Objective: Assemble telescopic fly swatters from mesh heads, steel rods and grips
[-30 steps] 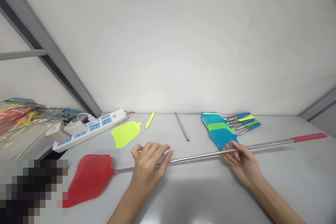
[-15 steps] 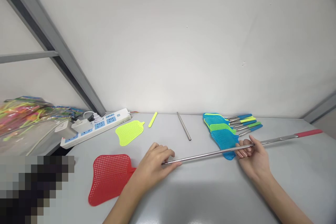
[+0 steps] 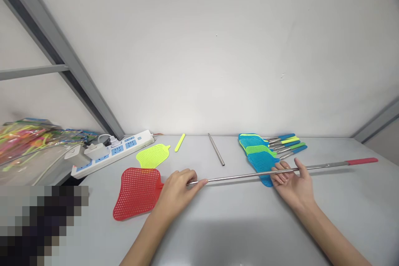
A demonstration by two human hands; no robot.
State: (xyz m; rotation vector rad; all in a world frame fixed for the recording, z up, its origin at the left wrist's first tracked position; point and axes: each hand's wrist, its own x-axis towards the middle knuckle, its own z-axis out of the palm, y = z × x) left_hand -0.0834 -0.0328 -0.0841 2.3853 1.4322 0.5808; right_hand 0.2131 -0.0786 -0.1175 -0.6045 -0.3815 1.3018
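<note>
A red fly swatter with a long extended metal rod and a red grip stretches across the table in both my hands. My left hand is closed around the rod just beside the red head and hides the joint there. Palm up, my right hand holds the rod farther along, the thumb over it and the fingers bent beneath. Beyond the right hand the red grip sticks out to the right. Behind that hand lies a pile of fly swatters with blue, green and yellow heads, their handles pointing right.
A loose yellow swatter head, a yellow grip and a metal tube lie toward the wall. A white power strip with plugs stands at the left, near bagged colourful items. Lower left is pixelated.
The red head has moved up and slightly right, so the swatter lies more level. My left hand has risen a little with it. Both hands keep their hold; the view has shifted slightly.
</note>
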